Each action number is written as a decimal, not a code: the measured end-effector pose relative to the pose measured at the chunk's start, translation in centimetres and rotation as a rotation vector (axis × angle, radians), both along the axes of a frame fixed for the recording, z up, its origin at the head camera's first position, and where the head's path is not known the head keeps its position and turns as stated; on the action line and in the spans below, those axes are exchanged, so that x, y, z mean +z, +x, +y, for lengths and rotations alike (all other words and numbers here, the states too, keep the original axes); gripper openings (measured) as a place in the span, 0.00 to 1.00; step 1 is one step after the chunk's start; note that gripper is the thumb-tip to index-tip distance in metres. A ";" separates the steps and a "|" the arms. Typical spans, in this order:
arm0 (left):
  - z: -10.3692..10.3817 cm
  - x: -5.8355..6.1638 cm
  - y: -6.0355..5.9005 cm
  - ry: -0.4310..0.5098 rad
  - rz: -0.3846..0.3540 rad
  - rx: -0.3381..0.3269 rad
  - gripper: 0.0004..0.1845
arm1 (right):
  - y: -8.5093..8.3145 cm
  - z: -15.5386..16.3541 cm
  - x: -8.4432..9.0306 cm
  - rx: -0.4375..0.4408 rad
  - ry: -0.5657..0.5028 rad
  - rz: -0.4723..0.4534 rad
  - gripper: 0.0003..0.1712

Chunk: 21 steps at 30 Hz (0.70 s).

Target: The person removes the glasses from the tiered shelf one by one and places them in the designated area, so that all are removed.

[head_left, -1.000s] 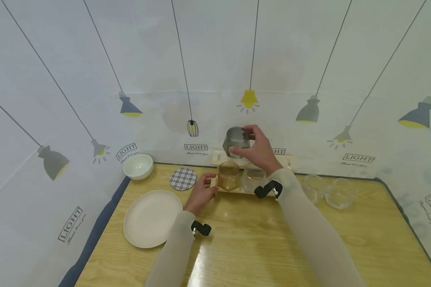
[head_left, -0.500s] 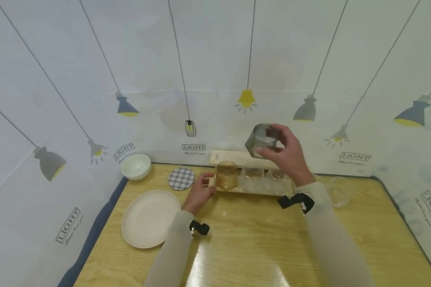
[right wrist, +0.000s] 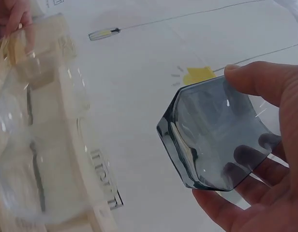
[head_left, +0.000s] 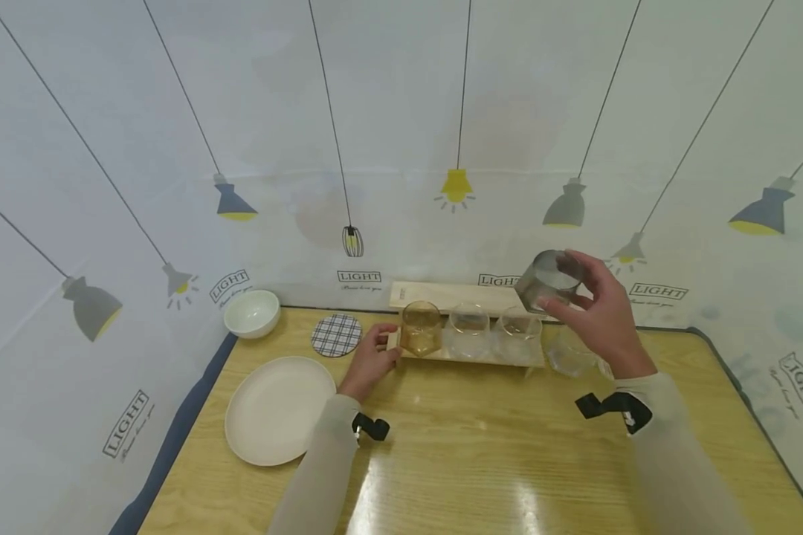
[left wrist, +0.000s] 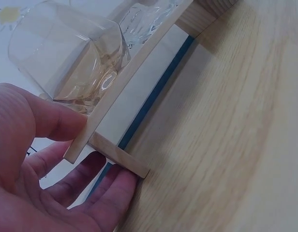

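Observation:
My right hand (head_left: pixel 607 321) grips a grey-tinted glass (head_left: pixel 542 286) in the air, over the right end of a wooden rack (head_left: pixel 455 296). In the right wrist view, thumb and fingers are on opposite sides of this glass, and its faceted base points left. My left hand (head_left: pixel 369 364) holds the rack's left end; the left wrist view shows the thumb on the top board (left wrist: pixel 83 140) and fingers below it. Along the rack's front step stand an amber glass (head_left: pixel 421 328) and two clear glasses, one in the middle (head_left: pixel 468 331) and one at the right (head_left: pixel 519 334).
Right of the rack, clear glassware (head_left: pixel 567 358) stands on the wooden table (head_left: pixel 455 446), partly hidden by my right hand. To the left are a beige plate (head_left: pixel 279 410), a checked round coaster (head_left: pixel 337 336) and a pale bowl (head_left: pixel 252 313). A lamp-print wall covering (head_left: pixel 401 148) rises behind.
My right hand has carried the grey glass rightward along the rack, lowering it slightly, so the right clear glass now shows. My left hand stays at the rack's left end.

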<state>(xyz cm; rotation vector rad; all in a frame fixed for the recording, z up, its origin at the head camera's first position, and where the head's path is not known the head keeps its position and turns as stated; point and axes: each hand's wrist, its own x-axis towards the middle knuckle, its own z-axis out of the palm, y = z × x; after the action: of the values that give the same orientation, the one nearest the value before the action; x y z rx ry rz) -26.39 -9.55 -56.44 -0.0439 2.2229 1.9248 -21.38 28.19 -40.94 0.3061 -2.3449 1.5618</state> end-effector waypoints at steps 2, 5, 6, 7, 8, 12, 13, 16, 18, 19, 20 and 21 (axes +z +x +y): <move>0.0 0.0 0.0 0.007 0.003 0.001 0.23 | 0.5 0.9 -0.2 -0.009 -0.003 0.002 0.45; 0.1 -0.1 0.1 0.014 0.009 0.001 0.23 | 1.2 2.4 -0.6 -0.033 0.006 0.011 0.45; 0.1 -0.1 0.0 0.013 0.011 0.000 0.23 | 1.5 3.0 -0.8 -0.043 0.011 0.014 0.45; 0.1 -0.2 0.0 0.010 0.011 -0.001 0.24 | 1.6 3.5 -0.9 -0.054 0.015 0.017 0.45; 0.0 -0.2 0.0 0.009 0.012 -0.001 0.24 | 1.8 4.0 -1.1 -0.066 0.022 0.021 0.46; 0.0 -0.3 0.0 0.008 0.011 0.004 0.24 | 2.4 6.2 -2.1 -0.106 0.043 0.032 0.47; 0.0 -0.2 0.1 0.013 0.008 0.006 0.24 | 2.5 6.8 -2.3 -0.113 0.046 0.037 0.48; 0.1 -0.2 0.1 0.018 0.007 0.001 0.24 | 2.9 8.4 -3.1 -0.135 0.049 0.062 0.48; 0.1 -0.2 0.1 0.019 0.008 -0.004 0.25 | 3.1 9.5 -3.6 -0.161 0.056 0.078 0.48; 0.1 -0.2 0.1 0.018 0.008 -0.002 0.25 | 3.2 10.1 -3.9 -0.176 0.062 0.080 0.48; 0.1 -0.2 0.1 0.017 0.008 -0.001 0.25 | 3.2 10.6 -4.1 -0.193 0.067 0.077 0.48; 0.1 -0.2 0.1 0.019 0.007 0.002 0.24 | 3.3 11.1 -4.4 -0.209 0.077 0.066 0.48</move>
<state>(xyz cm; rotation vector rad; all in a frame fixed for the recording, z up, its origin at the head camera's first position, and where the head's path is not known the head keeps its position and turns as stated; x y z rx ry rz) -26.31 -9.47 -56.65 -0.0360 2.2095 1.9495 -18.11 39.27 -45.31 0.1229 -2.3072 1.3467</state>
